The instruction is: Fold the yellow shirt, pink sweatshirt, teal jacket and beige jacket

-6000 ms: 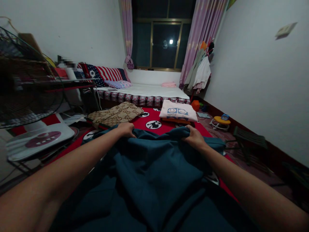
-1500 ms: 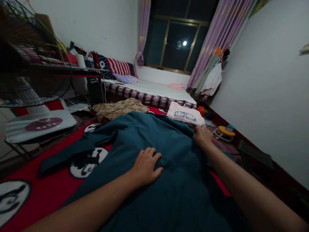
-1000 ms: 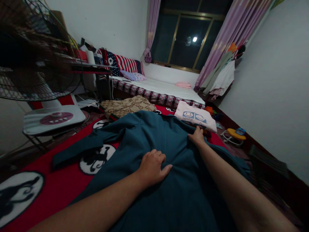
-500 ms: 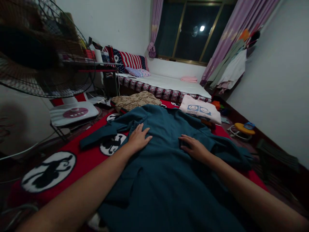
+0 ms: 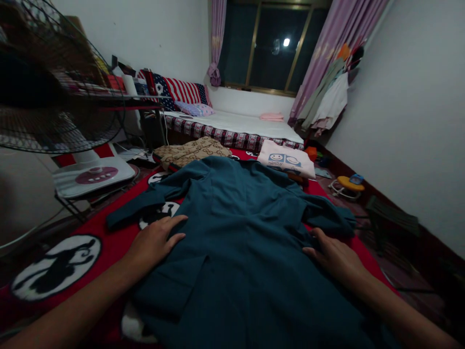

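A long teal coat [image 5: 236, 242] lies spread over a red blanket [image 5: 119, 208] with black-and-white round patterns. Its sleeves reach out to both sides, and some creases cross its middle. On the coat's left edge rests my left hand [image 5: 156, 240], thumb and fingers apart, holding nothing. My right hand [image 5: 336, 254] is at the opposite edge, just below the right sleeve. Its thumb and forefinger are apart, while the other fingers are partly hidden. A pocket flap or fold [image 5: 174, 281] shows near my left forearm.
Beyond the collar lie a folded brown patterned garment [image 5: 196, 152] and a folded pink shirt [image 5: 286, 160]. An electric fan [image 5: 87, 169] stands at the left. A yellow stool [image 5: 350, 183] and a dark folding stool [image 5: 392, 218] are on the right. A bed [image 5: 232, 123] is under the window.
Both hands have moved from the coat's upper middle outward and nearer to me, to its side edges. Creases across the coat have shifted. The view has turned slightly right.
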`<action>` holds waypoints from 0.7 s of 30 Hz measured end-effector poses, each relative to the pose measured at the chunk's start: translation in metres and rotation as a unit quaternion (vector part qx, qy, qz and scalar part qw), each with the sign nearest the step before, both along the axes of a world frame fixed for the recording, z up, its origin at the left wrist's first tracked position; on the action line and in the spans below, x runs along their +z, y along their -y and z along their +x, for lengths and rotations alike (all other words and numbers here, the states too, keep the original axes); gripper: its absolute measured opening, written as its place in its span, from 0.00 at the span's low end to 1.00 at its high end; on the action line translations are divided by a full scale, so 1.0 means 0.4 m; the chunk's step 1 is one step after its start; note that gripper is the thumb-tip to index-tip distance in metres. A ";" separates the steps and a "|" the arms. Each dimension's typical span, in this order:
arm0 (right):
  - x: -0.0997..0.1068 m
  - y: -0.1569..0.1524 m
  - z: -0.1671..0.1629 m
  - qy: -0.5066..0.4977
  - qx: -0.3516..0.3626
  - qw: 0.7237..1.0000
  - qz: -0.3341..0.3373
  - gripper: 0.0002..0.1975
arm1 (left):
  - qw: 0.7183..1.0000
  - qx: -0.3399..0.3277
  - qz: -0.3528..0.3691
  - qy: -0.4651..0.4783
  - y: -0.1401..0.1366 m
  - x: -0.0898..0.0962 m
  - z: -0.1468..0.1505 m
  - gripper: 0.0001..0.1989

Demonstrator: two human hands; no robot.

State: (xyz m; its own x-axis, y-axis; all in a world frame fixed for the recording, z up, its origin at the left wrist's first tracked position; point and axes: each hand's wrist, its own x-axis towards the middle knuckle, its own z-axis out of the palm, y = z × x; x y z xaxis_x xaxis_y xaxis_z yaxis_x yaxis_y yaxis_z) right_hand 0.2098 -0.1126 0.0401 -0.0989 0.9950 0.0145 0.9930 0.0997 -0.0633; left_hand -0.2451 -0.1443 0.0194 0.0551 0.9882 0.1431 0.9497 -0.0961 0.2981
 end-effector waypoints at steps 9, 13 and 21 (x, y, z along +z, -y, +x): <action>0.072 0.054 -0.002 -0.082 0.074 0.993 -0.034 0.13 | 0.997 -0.005 -0.071 0.011 -0.050 0.116 -0.093 0.26; 0.099 0.043 -0.009 0.113 0.047 0.987 -0.108 0.11 | 0.972 -0.052 -0.184 -0.136 -0.057 0.148 -0.064 0.18; 0.177 -0.174 -0.296 0.017 0.177 0.981 0.074 0.20 | 0.982 -0.134 0.025 -0.131 -0.227 0.188 0.278 0.19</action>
State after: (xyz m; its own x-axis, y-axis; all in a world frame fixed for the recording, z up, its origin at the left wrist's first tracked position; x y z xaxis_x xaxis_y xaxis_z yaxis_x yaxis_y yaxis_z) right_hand 0.0913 -0.0430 0.1108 -0.4401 0.8859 0.1468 0.8962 0.4436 0.0095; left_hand -0.1337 -0.0534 0.0946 0.3538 0.9252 0.1375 0.9317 -0.3615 0.0350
